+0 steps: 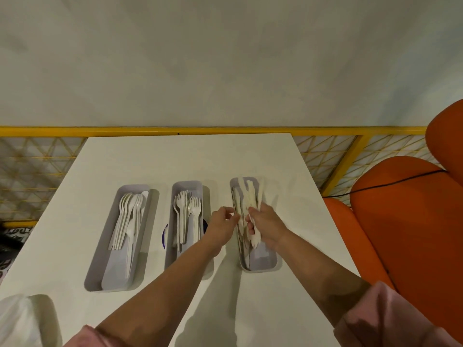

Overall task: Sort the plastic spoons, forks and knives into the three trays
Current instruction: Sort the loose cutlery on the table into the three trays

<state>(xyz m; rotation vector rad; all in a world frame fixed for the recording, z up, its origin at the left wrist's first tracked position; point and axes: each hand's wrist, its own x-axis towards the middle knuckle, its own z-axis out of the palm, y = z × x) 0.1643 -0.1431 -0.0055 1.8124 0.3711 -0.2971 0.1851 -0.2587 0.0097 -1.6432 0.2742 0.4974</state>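
Three long grey trays lie side by side on the white table (pixel 288 309). The left tray (pixel 99 266) holds white plastic spoons (pixel 127 216). White forks (pixel 186 211) fill the middle tray (pixel 172 259). Over the right tray (pixel 265 261), my right hand (pixel 265 226) grips a bundle of white plastic knives (pixel 249 199), their ends pointing toward the far end of the tray. My left hand (pixel 223 225) is at the left side of that bundle, fingers curled and touching the knives near their handles.
A white plastic bag (pixel 17 319) lies on a pale object at the near left corner. An orange seat (pixel 406 221) with a black cable stands to the right. A yellow mesh fence (pixel 338 156) runs behind the table.
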